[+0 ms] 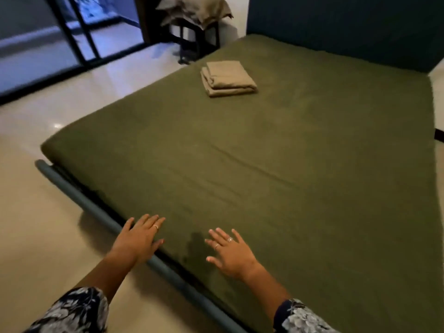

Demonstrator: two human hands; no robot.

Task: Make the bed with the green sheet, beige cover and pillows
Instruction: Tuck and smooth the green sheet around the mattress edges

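The green sheet (276, 164) lies spread over the whole mattress, with a few shallow creases across its middle. A folded beige cover (228, 78) sits on the sheet near the far left side of the bed. Beige pillows (194, 10) are piled on a dark stool beyond the bed's far corner. My left hand (139, 239) lies flat with straight fingers at the near edge of the sheet. My right hand (230, 251) is spread open just above or on the sheet, a little to the right of the left one.
A dark teal bed frame rail (79, 200) runs along the near edge below the mattress. A dark headboard (348, 27) stands at the far end. Glossy tiled floor (48, 224) lies to the left, and black-framed glass doors (72, 39) stand at the back left.
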